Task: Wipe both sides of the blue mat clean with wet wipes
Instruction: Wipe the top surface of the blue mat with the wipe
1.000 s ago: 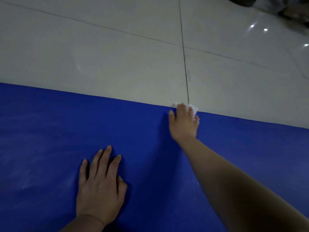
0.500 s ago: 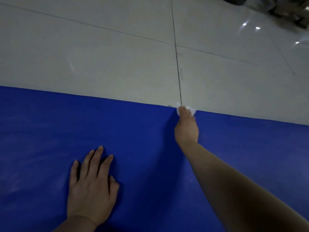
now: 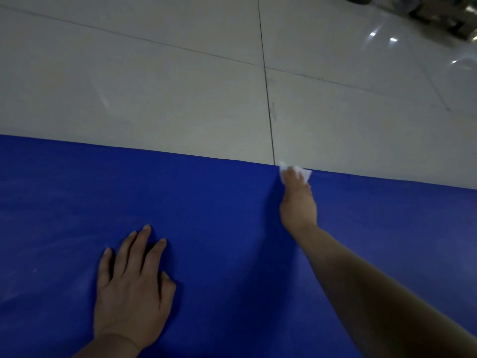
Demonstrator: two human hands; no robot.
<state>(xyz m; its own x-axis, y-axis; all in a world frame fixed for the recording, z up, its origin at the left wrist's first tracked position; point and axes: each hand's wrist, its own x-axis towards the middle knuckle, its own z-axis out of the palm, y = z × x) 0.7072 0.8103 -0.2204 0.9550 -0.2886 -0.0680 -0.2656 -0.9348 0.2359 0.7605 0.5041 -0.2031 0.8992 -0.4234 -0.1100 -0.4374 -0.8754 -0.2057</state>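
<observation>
The blue mat lies flat on the floor and fills the lower half of the head view. My right hand reaches to the mat's far edge with its fingers pressing a white wet wipe onto the mat there; the wipe sticks out past my fingertips. My left hand rests flat on the mat nearer to me, fingers spread and straight. Faint pale smears show on the mat's left part.
Beyond the mat is a pale tiled floor with dark grout lines. Dark, blurred objects sit at the far top right corner, with light reflections on the tiles below them.
My right hand has slid the wipe a little to the right along the mat's far edge and turned more edge-on. My left hand has stayed flat on the mat.
</observation>
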